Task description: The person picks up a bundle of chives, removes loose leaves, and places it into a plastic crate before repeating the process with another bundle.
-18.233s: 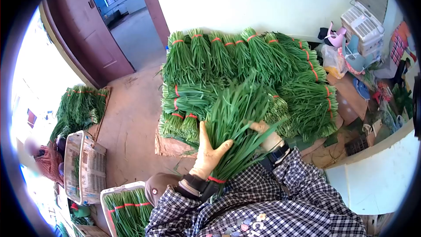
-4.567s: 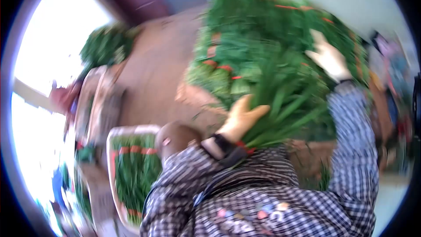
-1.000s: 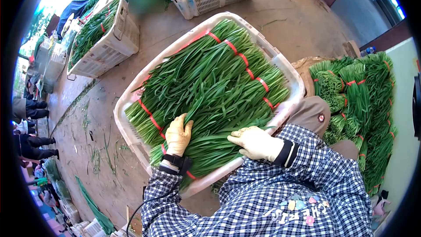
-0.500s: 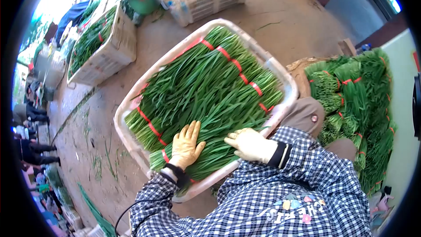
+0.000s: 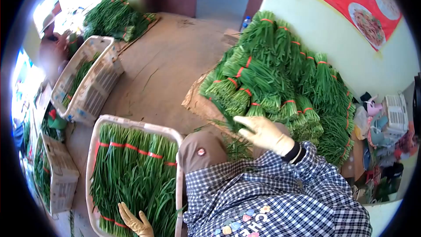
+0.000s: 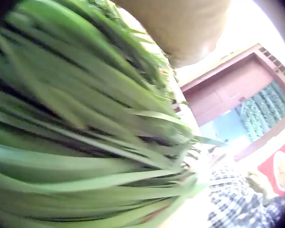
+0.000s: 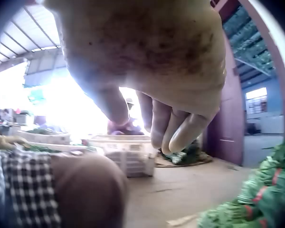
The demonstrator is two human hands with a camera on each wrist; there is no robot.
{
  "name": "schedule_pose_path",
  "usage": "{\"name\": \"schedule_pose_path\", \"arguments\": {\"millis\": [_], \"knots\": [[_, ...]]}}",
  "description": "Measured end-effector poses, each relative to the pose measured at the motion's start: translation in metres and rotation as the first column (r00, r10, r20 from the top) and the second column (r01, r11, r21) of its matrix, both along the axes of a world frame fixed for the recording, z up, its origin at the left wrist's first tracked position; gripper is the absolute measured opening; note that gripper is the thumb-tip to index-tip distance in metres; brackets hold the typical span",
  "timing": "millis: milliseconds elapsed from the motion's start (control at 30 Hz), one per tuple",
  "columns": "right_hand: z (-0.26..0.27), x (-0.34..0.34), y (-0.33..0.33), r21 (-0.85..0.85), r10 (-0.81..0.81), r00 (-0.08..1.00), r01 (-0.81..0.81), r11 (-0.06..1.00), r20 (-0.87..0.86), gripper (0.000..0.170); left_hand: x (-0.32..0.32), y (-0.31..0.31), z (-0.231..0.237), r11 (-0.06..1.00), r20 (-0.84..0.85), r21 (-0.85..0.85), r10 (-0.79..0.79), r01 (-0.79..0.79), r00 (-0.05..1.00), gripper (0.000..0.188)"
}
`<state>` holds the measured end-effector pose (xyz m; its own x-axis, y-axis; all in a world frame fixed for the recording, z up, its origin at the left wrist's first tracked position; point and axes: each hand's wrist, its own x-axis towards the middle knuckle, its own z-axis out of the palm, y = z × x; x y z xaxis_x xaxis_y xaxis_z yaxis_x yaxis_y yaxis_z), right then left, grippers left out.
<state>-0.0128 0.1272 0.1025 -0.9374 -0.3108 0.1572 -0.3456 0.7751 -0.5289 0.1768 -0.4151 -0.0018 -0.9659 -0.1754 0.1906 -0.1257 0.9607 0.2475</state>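
Note:
A white plastic crate [image 5: 180, 171] beside the person's knee is packed with garlic chives [image 5: 131, 171] in bundles tied with red bands. My left hand [image 5: 137, 223], in a pale glove, rests on the leaves near the front of the crate with fingers extended. Close up in the left wrist view, green leaves [image 6: 85, 128] run below the gloved left hand [image 6: 180, 28]. My right hand [image 5: 265, 134], gloved too, hovers above the other knee, between body and pile. In the right wrist view its fingers [image 7: 183, 133] hang loosely bent and hold nothing.
A large pile of banded chive bundles [image 5: 272, 74] lies on brown sheeting against the wall. More crates, one white crate [image 5: 94, 90] among them, stand at left. Another heap of chives [image 5: 116, 17] lies near the doorway. Household clutter and a white basket [image 5: 394, 112] stand at right.
The view has swung right toward the pile. My right hand has left the chives in the crate and moved toward the pile; the left hand stays on the chives.

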Motion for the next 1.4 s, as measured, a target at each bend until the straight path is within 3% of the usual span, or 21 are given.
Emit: {"name": "schedule_pose_path", "arguments": {"millis": [33,133,167,233,267,367,433,467,567,600,633,700,833,967,1067,1167,1233,1300,1367,1400], "knots": [[-0.008,0.000,0.033,0.079,-0.100,0.995,0.097,0.992,0.029,0.045,-0.014,0.018,0.012,0.999,-0.032,0.030,-0.036,0.037,0.999,0.067],[-0.049,0.015,0.113,0.055,-0.371,0.925,0.368,0.928,0.079,0.044,-0.058,0.097,0.067,0.969,-0.157,0.102,-0.209,0.227,0.965,0.053],[-0.064,0.021,0.139,0.063,-0.457,0.882,0.452,0.890,0.116,0.044,-0.069,0.116,0.074,0.943,-0.118,0.158,-0.275,0.292,0.954,0.059],[-0.088,0.035,0.187,0.095,-0.619,0.738,0.620,0.779,0.268,0.044,-0.093,0.158,0.087,0.882,-0.141,0.217,-0.396,0.418,0.907,0.056],[-0.098,0.043,0.211,0.098,-0.667,0.692,0.670,0.736,0.275,0.045,-0.103,0.172,0.083,0.841,-0.131,0.283,-0.443,0.462,0.887,0.063],[-0.142,0.068,0.295,0.009,-0.796,0.525,0.834,0.552,0.301,0.046,-0.124,0.224,0.073,0.757,-0.151,0.252,-0.585,0.604,0.797,0.063],[-0.182,0.080,0.360,0.025,-0.885,0.459,0.886,0.462,0.084,0.046,-0.136,0.255,0.073,0.706,-0.147,0.204,-0.663,0.678,0.734,0.061],[-0.148,0.078,0.361,0.174,-0.910,0.408,0.894,0.414,0.072,0.048,-0.142,0.272,0.074,0.687,-0.129,0.226,-0.682,0.691,0.720,0.061],[-0.145,0.061,0.401,0.445,-0.957,0.283,0.851,0.279,0.059,0.071,-0.155,0.319,0.079,0.639,-0.069,0.288,-0.729,0.713,0.681,0.062],[-0.145,0.056,0.411,0.545,-0.963,0.247,0.795,0.265,0.107,0.089,-0.156,0.330,0.074,0.630,-0.048,0.281,-0.744,0.724,0.666,0.062],[-0.148,0.049,0.419,0.539,-0.963,0.244,0.798,0.269,0.118,0.089,-0.157,0.340,0.068,0.621,-0.028,0.272,-0.758,0.735,0.651,0.063],[-0.163,0.037,0.437,0.655,-0.937,0.034,0.706,0.268,0.347,0.101,-0.158,0.353,0.057,0.589,-0.014,0.281,-0.787,0.758,0.617,0.067],[-0.166,0.022,0.449,0.662,-0.882,-0.027,0.672,0.333,0.471,0.124,-0.159,0.367,0.055,0.601,0.045,0.279,-0.787,0.749,0.615,0.065],[-0.165,0.008,0.463,0.734,-0.848,-0.098,0.558,0.387,0.521,0.121,-0.161,0.375,0.054,0.616,0.077,0.296,-0.777,0.730,0.625,0.061],[-0.183,0.018,0.482,0.733,-0.869,-0.010,0.542,0.411,0.495,0.116,-0.163,0.378,0.057,0.590,0.075,0.328,-0.795,0.737,0.603,0.059],[-0.146,0.034,0.463,0.719,-0.852,0.048,0.514,0.469,0.521,0.116,-0.162,0.375,0.062,0.578,0.054,0.332,-0.800,0.745,0.597,0.057],[-0.122,0.062,0.456,0.638,-0.801,0.073,0.564,0.524,0.594,0.103,-0.160,0.374,0.064,0.575,0.024,0.342,-0.796,0.743,0.605,0.057],[-0.159,0.125,0.490,0.184,-0.606,0.337,0.750,0.636,0.721,0.065,-0.160,0.373,0.066,0.555,-0.003,0.383,-0.798,0.738,0.602,0.056],[-0.103,0.167,0.446,-0.139,-0.478,0.495,0.786,0.603,0.725,0.054,-0.162,0.374,0.064,0.520,-0.050,0.427,-0.803,0.740,0.594,0.054],[-0.083,0.189,0.425,-0.227,-0.431,0.490,0.817,0.531,0.758,0.055,-0.164,0.375,0.064,0.494,-0.081,0.459,-0.805,0.739,0.588,0.052]]}}
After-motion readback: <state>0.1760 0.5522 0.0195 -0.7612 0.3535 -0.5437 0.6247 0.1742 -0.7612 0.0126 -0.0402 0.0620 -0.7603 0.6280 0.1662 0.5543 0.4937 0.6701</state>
